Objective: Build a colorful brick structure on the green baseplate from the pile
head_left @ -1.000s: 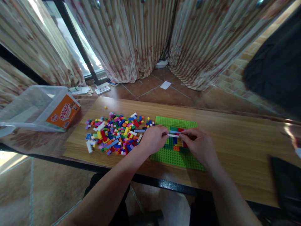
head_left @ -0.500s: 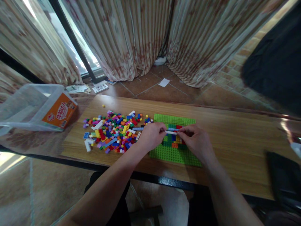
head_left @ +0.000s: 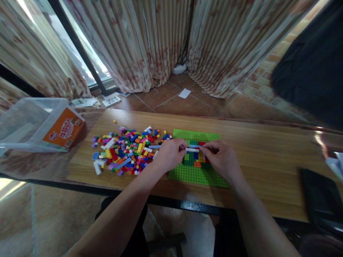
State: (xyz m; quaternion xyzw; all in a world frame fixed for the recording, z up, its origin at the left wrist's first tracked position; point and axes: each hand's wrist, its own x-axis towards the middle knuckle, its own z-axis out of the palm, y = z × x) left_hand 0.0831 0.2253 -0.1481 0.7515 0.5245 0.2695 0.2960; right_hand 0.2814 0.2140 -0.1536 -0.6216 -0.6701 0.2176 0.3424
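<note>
A narrow white building brick [head_left: 192, 150] spans the gap between my two hands, above the green baseplate [head_left: 198, 179]. My left hand [head_left: 170, 152] pinches its left end, and my right hand [head_left: 218, 154] pinches the right end between thumb and fingers. Just behind the white brick runs a long light blue strip [head_left: 154, 146], partly covered by my left hand; whether a hand grips it too I cannot tell. Under the fingers, red, blue, yellow and green bricks sit on the baseplate, with an orange brick [head_left: 197, 164] at their near side.
Loose coloured bricks [head_left: 125, 151] are heaped on the wooden table [head_left: 268, 167] left of the baseplate. A clear plastic bin [head_left: 34, 123] with an orange label stands beyond the table's left end. A black object [head_left: 321, 196] lies at the right end.
The view has shifted slightly, so most things appear a little farther left. Both hands keep their pinch on the white brick, whose studs now show more clearly.
</note>
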